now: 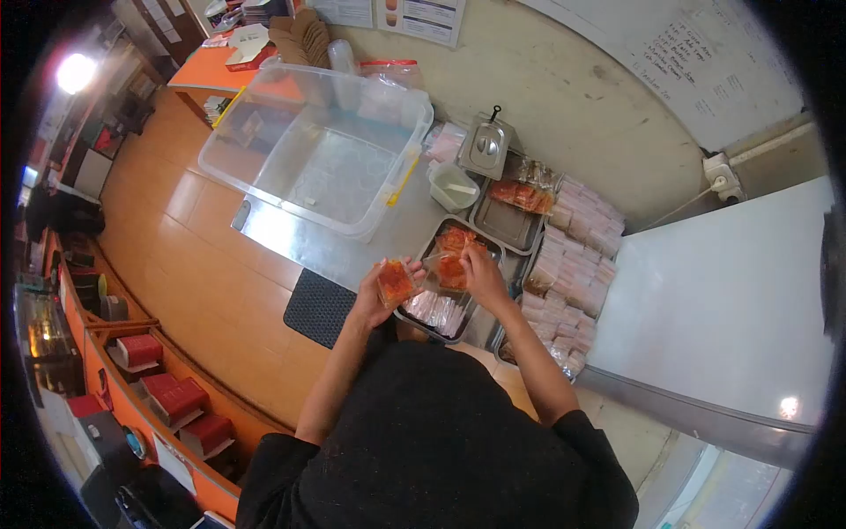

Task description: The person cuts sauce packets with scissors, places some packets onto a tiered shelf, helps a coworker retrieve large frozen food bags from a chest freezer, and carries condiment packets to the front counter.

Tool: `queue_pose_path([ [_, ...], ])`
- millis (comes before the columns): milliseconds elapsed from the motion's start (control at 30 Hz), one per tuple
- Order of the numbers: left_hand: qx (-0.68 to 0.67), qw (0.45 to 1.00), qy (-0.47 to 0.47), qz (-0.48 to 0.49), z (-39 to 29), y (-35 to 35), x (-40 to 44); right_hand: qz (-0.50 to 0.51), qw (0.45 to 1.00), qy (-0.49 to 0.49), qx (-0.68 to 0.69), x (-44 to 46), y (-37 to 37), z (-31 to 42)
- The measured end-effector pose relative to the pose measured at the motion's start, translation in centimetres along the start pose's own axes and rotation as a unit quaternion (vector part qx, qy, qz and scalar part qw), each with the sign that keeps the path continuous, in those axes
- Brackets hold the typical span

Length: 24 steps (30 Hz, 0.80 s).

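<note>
My left hand (374,294) is closed around a small clear packet of red-orange food (396,282), held at the near left side of a metal tray (404,310). Over that tray, my right hand (482,271) pinches the edge of another clear packet with red-orange contents (450,271). More red packets (456,239) lie at the tray's far end. At its near end is a row of pale pink packets (434,313). A second metal tray (508,226) behind holds some red packets (522,196) and bare metal.
Stacks of pale packets (571,264) fill trays at the right, beside a white appliance (723,309). A large clear plastic bin (322,150) stands on the metal table (291,236). Behind are a white tub (453,187) and a lidded steel container (486,146).
</note>
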<state>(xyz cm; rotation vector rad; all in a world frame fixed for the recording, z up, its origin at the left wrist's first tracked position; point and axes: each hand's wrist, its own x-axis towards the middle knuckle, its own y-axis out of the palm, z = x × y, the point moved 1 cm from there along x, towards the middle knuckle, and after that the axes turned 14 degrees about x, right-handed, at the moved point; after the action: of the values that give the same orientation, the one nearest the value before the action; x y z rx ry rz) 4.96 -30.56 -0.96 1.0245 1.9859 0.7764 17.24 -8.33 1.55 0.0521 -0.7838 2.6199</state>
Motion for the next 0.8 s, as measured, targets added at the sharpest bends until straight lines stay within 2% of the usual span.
queue_pose_path([
  [67,0.0,1.0,0.0,0.001,-0.1,0.1,0.3,-0.011,0.999,-0.021,0.04,0.8,0.1,3.3],
  [133,0.019,1.0,-0.01,-0.006,-0.5,0.9,0.2,0.013,0.981,0.1,0.168,1.1,0.9,5.3],
  [267,0.015,1.0,0.002,0.022,-0.1,1.3,0.5,0.002,0.961,0.134,0.243,1.3,4.7,5.0],
  [333,-0.053,0.994,0.015,0.094,0.3,1.3,0.6,-0.064,0.99,-0.038,0.12,1.0,5.9,4.4],
  [367,-0.055,0.994,0.013,0.098,0.5,1.2,0.6,-0.067,0.99,-0.037,0.116,1.2,5.2,4.0],
  [433,-0.022,0.996,0.012,0.081,0.6,0.7,0.3,-0.134,0.989,-0.054,-0.002,2.5,2.5,2.9],
  [467,-0.043,0.997,0.008,0.066,0.8,0.1,0.0,-0.163,0.986,0.0,0.036,3.0,0.3,2.9],
  [533,-0.045,0.996,0.017,0.077,1.0,-1.1,-0.4,-0.135,0.987,0.08,-0.04,3.8,-2.6,-0.8],
  [567,-0.044,0.995,0.022,0.089,1.0,-1.4,-0.6,-0.134,0.987,0.078,-0.04,3.6,-3.3,-2.3],
  [633,-0.049,0.995,0.019,0.088,0.8,-1.4,-0.8,0.056,0.972,0.175,-0.149,3.6,-3.6,-5.0],
  [800,-0.041,0.994,0.019,0.096,0.6,-1.2,-0.8,0.06,0.971,0.151,-0.177,2.9,-0.1,-11.1],
])
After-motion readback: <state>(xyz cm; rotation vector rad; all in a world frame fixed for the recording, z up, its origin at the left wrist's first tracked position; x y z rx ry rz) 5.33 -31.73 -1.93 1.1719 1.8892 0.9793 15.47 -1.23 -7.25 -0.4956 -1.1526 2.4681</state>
